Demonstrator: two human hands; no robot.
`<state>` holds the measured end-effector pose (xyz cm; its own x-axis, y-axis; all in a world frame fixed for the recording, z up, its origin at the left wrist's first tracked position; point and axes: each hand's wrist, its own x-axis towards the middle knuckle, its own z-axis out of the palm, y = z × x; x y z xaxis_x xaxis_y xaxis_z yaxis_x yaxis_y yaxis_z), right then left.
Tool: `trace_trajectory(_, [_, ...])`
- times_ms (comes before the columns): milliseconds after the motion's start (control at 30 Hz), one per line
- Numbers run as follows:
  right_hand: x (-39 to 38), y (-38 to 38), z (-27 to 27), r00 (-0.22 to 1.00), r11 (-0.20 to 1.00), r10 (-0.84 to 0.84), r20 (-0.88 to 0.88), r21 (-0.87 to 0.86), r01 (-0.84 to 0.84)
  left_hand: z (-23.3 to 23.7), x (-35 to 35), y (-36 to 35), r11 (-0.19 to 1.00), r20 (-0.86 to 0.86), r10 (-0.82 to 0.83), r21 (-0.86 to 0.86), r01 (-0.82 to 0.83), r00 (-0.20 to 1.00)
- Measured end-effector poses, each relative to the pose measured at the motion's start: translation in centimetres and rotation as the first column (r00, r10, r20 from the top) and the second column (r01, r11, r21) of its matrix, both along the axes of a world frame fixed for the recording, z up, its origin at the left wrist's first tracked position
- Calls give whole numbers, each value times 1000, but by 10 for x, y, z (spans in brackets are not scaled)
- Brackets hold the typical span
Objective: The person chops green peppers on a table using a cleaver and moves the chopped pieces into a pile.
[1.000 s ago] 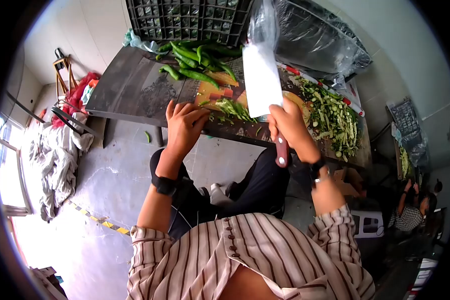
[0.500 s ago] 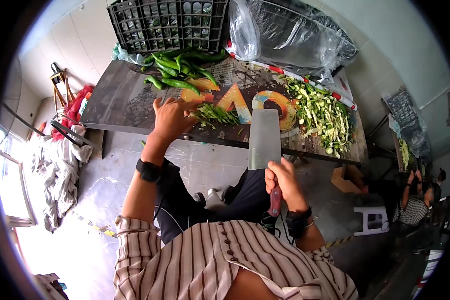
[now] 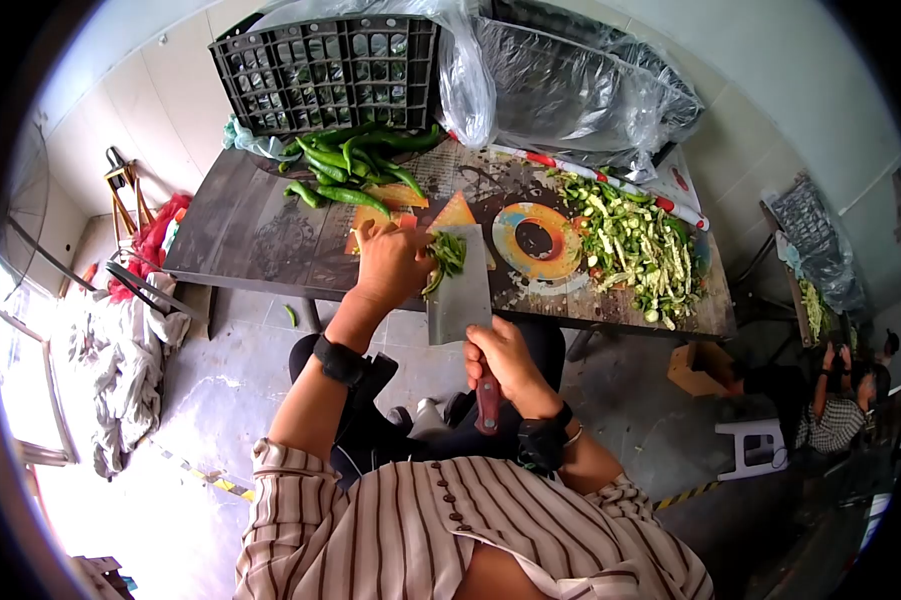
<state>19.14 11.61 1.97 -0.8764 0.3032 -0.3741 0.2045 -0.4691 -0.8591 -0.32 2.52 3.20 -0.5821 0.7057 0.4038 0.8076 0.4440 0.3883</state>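
My right hand (image 3: 500,357) is closed round the red-brown handle of a cleaver (image 3: 460,300), whose broad blade lies flat near the table's front edge. Green pepper slices (image 3: 447,257) rest on the upper part of the blade. Against their left side is my left hand (image 3: 391,262), its fingers bent and partly apart; whether it grips any slices is hidden. Whole green peppers (image 3: 355,165) lie in a pile beyond my left hand. To the right, a large heap of cut peppers (image 3: 638,245) covers the table's end.
A black crate (image 3: 330,75) and a plastic-lined container (image 3: 570,95) stand along the table's back (image 3: 240,225). A red-and-white roll lies before the container. At the far right are a white stool (image 3: 752,447), a cardboard box (image 3: 700,369) and a seated person.
The cleaver has moved left, under the slices that lay on the table. My left hand has moved right to the blade. The view has shifted slightly.
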Motion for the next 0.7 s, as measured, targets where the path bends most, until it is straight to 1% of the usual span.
trace_trajectory(33, [0,1,-1,1000,1000,10,-6,-18,-10,-1,4,2,1000,-3,-3,8,3,1000])
trace_trajectory(100, [1,2,-2,1000,1000,10,-5,-17,-10,-1,12,5,996,-89,-39,80,46,995])
trace_trajectory(133, [2,2,-3,1000,999,2,-7,-38,-2,3,14,5,997,-43,-32,-72,29,999])
trace_trajectory(167, [2,3,-5,1000,998,-6,-9,-58,6,4,16,4,997,-44,-34,-67,31,998])
trace_trajectory(233, [3,4,-8,1000,997,-16,-18,-72,15,3,19,0,985,-64,-60,160,69,996])
trace_trajectory(267, [4,3,-7,999,999,-17,-32,-52,15,3,16,-2,974,-63,-55,215,68,996])
trace_trajectory(300, [6,4,-6,998,999,-27,-52,-28,26,2,12,-5,966,-76,-33,255,51,997])
trace_trajectory(333, [7,9,-12,999,998,-3,-32,-66,1,-1,8,-10,951,-152,45,310,4,987])
trace_trajectory(367, [8,10,-13,999,999,19,-45,-47,-21,1,0,-16,939,-55,-7,344,25,998])
trace_trajectory(400, [10,11,-16,997,996,21,-70,-83,-27,3,-4,-24,934,-113,37,358,6,993])
trace_trajectory(467, [12,15,-17,994,989,26,-108,-145,-42,-9,-20,-36,921,-158,167,378,-97,973])
trace_trajectory(500, [15,15,-16,993,983,33,-115,-175,-53,-12,-25,-42,921,-164,218,359,-148,962])
trace_trajectory(533, [18,16,-16,992,986,53,-116,-154,-70,-14,-29,-47,911,-149,254,368,-185,956])
trace_trajectory(567, [21,17,-13,992,988,69,-108,-130,-83,-16,-33,-50,902,-127,286,371,-222,950])
trace_trajectory(633, [26,18,-13,993,988,57,-102,-139,-71,-20,-38,-52,884,-104,323,388,-261,941])
trace_trajectory(667, [28,19,-13,993,989,60,-105,-129,-73,-22,-39,-52,879,-104,326,398,-261,940])
trace_trajectory(700, [31,21,-14,993,984,71,-95,-155,-85,-22,-37,-50,876,-109,333,404,-264,937])
